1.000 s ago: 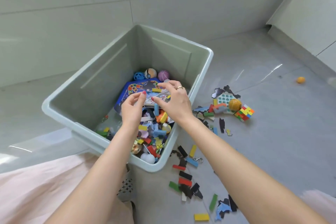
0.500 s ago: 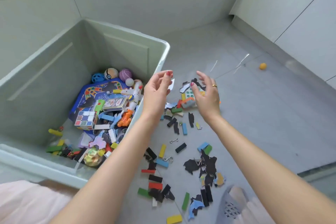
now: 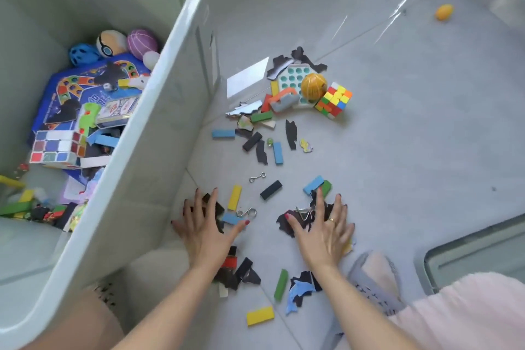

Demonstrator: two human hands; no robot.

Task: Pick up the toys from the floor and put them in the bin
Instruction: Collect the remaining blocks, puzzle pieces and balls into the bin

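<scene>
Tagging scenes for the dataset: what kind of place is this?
Probably a room in a home, a tidy-up on the floor. Large glossy grey floor tiles, a pale plastic bin of toys, and blocks, puzzle pieces and a colour cube scattered around both hands. Which room, I cannot tell.

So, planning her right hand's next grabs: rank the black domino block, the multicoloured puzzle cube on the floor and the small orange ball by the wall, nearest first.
1. Black domino block, just ahead-left of the right hand.
2. Multicoloured puzzle cube, mid-floor beyond.
3. Small orange ball, far right corner.
</scene>
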